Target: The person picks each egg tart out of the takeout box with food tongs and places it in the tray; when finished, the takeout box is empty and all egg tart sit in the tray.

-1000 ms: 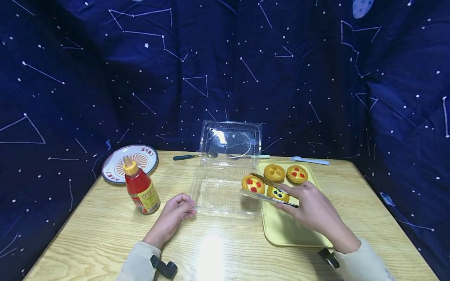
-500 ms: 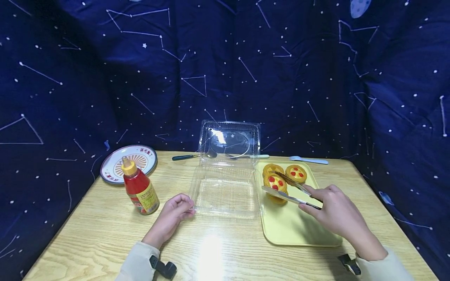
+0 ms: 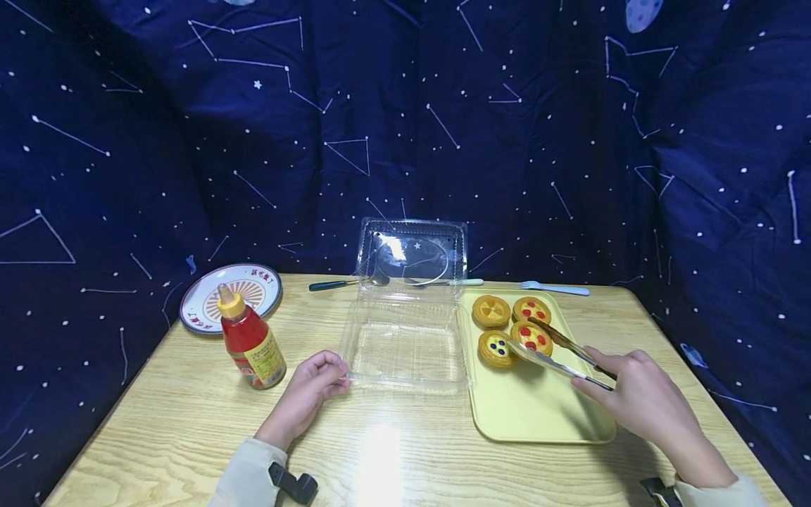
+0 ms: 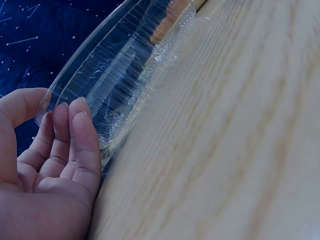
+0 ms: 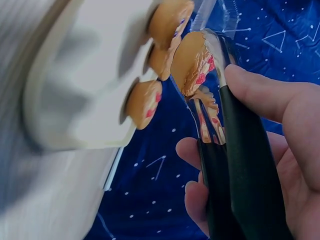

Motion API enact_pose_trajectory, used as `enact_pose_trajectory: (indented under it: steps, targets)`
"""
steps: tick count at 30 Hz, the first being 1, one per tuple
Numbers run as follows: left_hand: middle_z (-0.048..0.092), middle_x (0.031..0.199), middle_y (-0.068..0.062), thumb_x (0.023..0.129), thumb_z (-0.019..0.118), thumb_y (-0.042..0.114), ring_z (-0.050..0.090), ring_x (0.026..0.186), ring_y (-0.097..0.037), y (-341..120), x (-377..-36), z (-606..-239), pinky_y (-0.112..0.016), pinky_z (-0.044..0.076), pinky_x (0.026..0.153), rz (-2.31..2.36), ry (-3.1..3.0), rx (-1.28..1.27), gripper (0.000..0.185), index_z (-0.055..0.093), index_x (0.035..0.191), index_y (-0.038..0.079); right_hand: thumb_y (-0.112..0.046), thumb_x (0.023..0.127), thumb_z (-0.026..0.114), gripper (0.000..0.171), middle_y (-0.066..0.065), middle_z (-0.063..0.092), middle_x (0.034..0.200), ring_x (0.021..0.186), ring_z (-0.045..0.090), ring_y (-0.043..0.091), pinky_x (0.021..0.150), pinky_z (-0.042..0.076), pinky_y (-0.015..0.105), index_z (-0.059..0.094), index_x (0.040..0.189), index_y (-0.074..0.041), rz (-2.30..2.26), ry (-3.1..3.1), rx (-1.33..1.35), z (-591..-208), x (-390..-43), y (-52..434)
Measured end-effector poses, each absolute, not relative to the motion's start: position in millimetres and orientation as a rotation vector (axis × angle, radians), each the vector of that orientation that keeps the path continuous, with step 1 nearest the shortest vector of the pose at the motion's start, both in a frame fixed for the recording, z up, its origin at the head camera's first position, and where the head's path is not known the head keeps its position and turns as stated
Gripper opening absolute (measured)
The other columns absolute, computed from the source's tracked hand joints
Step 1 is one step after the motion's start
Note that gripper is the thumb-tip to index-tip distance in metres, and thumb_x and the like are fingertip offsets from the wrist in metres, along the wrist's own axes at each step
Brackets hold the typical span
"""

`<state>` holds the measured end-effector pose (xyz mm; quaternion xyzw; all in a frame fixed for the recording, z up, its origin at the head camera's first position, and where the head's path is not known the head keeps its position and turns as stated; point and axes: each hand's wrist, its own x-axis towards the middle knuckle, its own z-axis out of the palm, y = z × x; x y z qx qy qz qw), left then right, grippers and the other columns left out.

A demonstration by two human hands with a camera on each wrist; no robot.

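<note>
My right hand (image 3: 624, 394) grips black-handled metal tongs (image 3: 557, 352), and their tips clamp a tart with red dots (image 3: 532, 336) just over the yellow tray (image 3: 538, 415). On the tray sit a blue-dotted tart (image 3: 496, 346), a plain yellow tart (image 3: 491, 310) and another red-dotted tart (image 3: 531, 307). The right wrist view shows the clamped tart (image 5: 192, 62) between the tongs (image 5: 235, 150) in my right hand (image 5: 280, 130). My left hand (image 3: 319, 377) holds the front left corner of the open clear plastic container (image 3: 405, 338); thumb and fingers (image 4: 75, 130) lie on its wall (image 4: 115, 85).
A red sauce bottle (image 3: 250, 341) stands left of the container, with a patterned plate (image 3: 231, 296) behind it. A spoon (image 3: 345, 283) and forks (image 3: 554, 287) lie along the wooden table's far edge. A dark starry cloth hangs behind.
My right hand has carried the red-dotted tart in the tongs to the right, from the container's edge to over the tray among the other tarts. The left hand has stayed put.
</note>
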<state>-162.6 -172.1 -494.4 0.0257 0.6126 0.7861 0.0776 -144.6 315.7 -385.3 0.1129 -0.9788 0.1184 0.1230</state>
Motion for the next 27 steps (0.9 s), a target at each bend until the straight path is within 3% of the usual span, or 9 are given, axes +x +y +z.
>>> enact_pose_trajectory:
  steps: [7, 19, 25, 27]
  targets:
    - [0.06, 0.096, -0.012, 0.098, 0.052, 0.0, 0.065, 0.087, -0.022, -172, -162, -494, -0.034, 0.056, 0.083, 2.35, 1.843, 0.069, 0.008, 0.056, 0.096, 0.007, -0.048, 0.08, 0.078, 0.064, 0.011, 0.072, 0.08, 0.088, 0.058, 0.039, 0.056, 0.044, 0.047, 0.067, 0.123, -0.002, 0.308, -2.878, 0.313, -394, -144, 330]
    - [0.061, 0.097, -0.012, 0.098, 0.053, 0.002, 0.064, 0.086, -0.022, -172, -162, -495, -0.035, 0.055, 0.083, 2.345, 1.846, 0.075, 0.006, 0.055, 0.095, 0.007, -0.049, 0.082, 0.076, 0.064, 0.02, 0.071, 0.093, 0.088, 0.057, 0.046, 0.06, 0.046, 0.059, 0.066, 0.123, -0.001, 0.276, -2.91, 0.294, -408, -150, 338]
    - [0.06, 0.097, -0.012, 0.099, 0.053, 0.003, 0.064, 0.087, -0.022, -171, -162, -494, -0.034, 0.055, 0.082, 2.34, 1.855, 0.077, 0.005, 0.055, 0.095, 0.006, -0.049, 0.081, 0.077, 0.063, 0.02, 0.071, 0.088, 0.087, 0.057, 0.046, 0.059, 0.045, 0.061, 0.067, 0.122, -0.002, 0.261, -2.906, 0.29, -415, -152, 338]
    - [0.061, 0.097, -0.012, 0.099, 0.052, 0.003, 0.064, 0.087, -0.022, -171, -162, -494, -0.034, 0.055, 0.083, 2.34, 1.857, 0.074, 0.005, 0.055, 0.095, 0.005, -0.047, 0.08, 0.078, 0.063, 0.02, 0.068, 0.078, 0.081, 0.057, 0.042, 0.055, 0.045, 0.055, 0.067, 0.122, -0.002, 0.267, -2.899, 0.287, -416, -152, 338]
